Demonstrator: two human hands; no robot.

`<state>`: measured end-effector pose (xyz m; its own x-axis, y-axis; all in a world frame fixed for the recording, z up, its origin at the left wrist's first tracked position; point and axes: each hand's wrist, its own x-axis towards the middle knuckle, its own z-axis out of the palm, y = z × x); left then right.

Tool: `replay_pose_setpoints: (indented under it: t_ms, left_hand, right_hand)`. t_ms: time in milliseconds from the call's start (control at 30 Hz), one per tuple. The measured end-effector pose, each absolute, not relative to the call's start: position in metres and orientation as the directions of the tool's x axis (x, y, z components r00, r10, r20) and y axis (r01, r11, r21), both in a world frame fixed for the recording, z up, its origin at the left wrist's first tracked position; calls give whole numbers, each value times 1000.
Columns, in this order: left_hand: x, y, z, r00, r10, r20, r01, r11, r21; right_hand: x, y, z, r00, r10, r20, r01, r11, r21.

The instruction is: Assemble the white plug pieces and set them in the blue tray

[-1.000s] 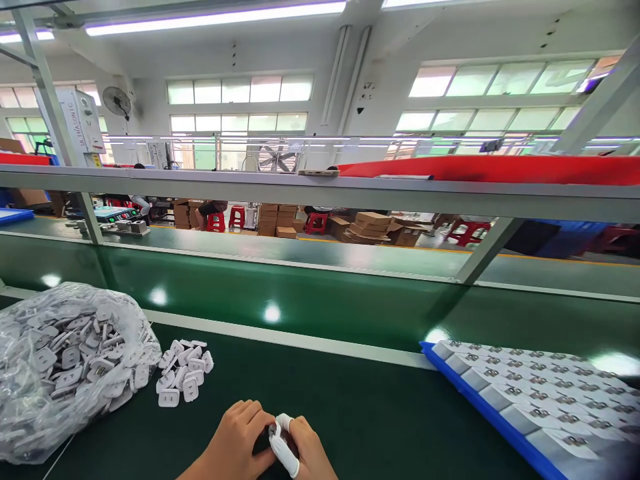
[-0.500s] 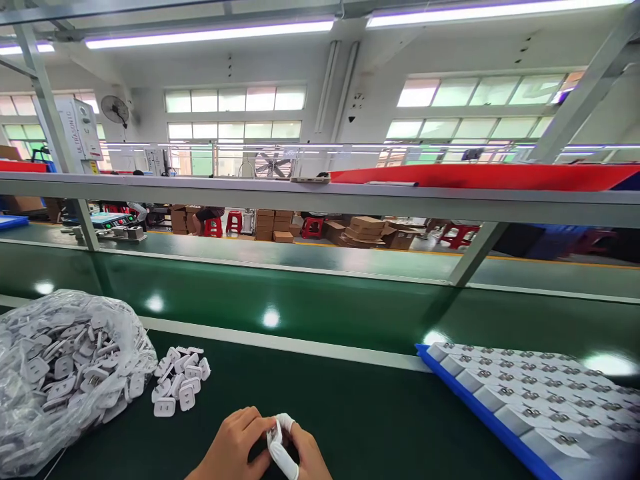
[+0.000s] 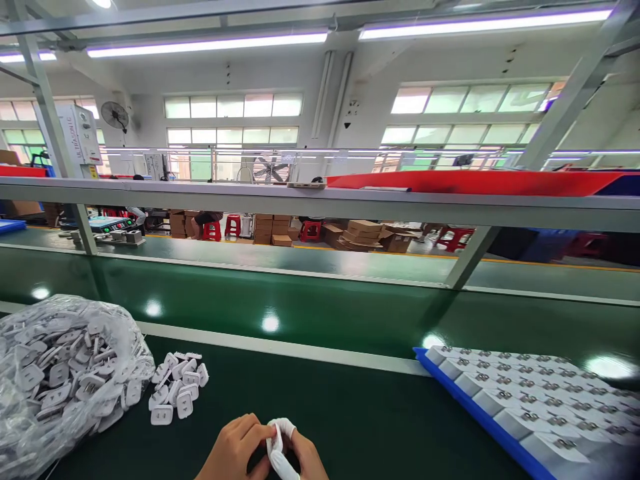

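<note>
Low in the middle of the head view, my left hand (image 3: 234,448) and my right hand (image 3: 309,456) meet above the dark green bench. White covers that look like finger cots (image 3: 283,461) wrap the thumb and a finger of my right hand, which curl into a ring. Between these covered tips and my left thumb and forefinger is a small white part, mostly hidden by the fingers. Left of my hands lies a loose pile of white plug faceplates (image 3: 184,403) with two slots each. Beside it a clear plastic bag (image 3: 125,320) bulges with many more.
On the right, a blue tray (image 3: 470,408) carries rows of white housings (image 3: 545,401) with metal pieces on top. A pale strip (image 3: 300,347) crosses the bench. Overhead, a metal shelf (image 3: 225,198) holds a red sheet (image 3: 450,181). Stools, cartons and people are farther back.
The view has tilted slightly, so the bench items sit a little lower and to the left. My two hands stay together, with only a small shift of the fingers.
</note>
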<state>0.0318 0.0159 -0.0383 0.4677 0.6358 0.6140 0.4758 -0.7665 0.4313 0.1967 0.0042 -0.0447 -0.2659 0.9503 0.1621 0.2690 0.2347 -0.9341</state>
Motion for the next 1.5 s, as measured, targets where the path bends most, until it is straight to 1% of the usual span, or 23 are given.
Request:
replay_pose_setpoints:
  t_ms: [100,233,333,433,600,700,800,867,967,1033,1133,1367,1433,1500]
  left_hand:
    - [32,17,-36,464,618,634,426,-784,453]
    - [31,19,-35,449,623,641,349,-782,516]
    - [30,20,-38,402,658,636,340,-753,564]
    - [31,22,-43,361,677,641,343,-736,584]
    - [30,24,-46,340,769,542,375,-639,672]
    - [29,23,-39,317,823,471,386,-566,729]
    - [29,19,-29,284,872,398,385,-484,786]
    - [28,17,-24,292,884,366,381,-458,803]
    - [28,16,-19,279,901,331,369,-419,830]
    - [28,15,-19,274,907,319,360,-405,840]
    - [28,13,-21,291,903,316,350,-408,843]
    - [26,12,-25,338,892,299,334,-411,848]
    - [26,12,-14,300,895,329,294,-415,861]
    - [28,8,5,265,900,347,182,-400,898]
  right_hand:
    - [196,2,-39,-267,949,165,197,221,-955]
    - [196,3,-38,-310,934,178,159,235,-959]
    - [197,8,-45,-351,918,183,196,263,-945]
    - [198,13,-53,-386,904,183,247,292,-924]
    - [198,19,-59,-403,895,191,264,313,-912]
    - [197,15,-53,-391,898,204,256,319,-912]
    - [196,6,-37,-347,920,184,224,272,-936]
    - [195,2,-25,-331,932,147,137,202,-970]
    - [194,1,-14,-334,937,102,-37,95,-995]
    - [194,2,-13,-331,940,76,-97,46,-994]
    - [195,2,-13,-317,947,56,-107,23,-994]
    - [194,4,-14,-369,925,95,-112,57,-992]
    - [194,5,-19,-345,934,92,-97,62,-993]
    - [193,8,-25,-317,944,85,-69,66,-995]
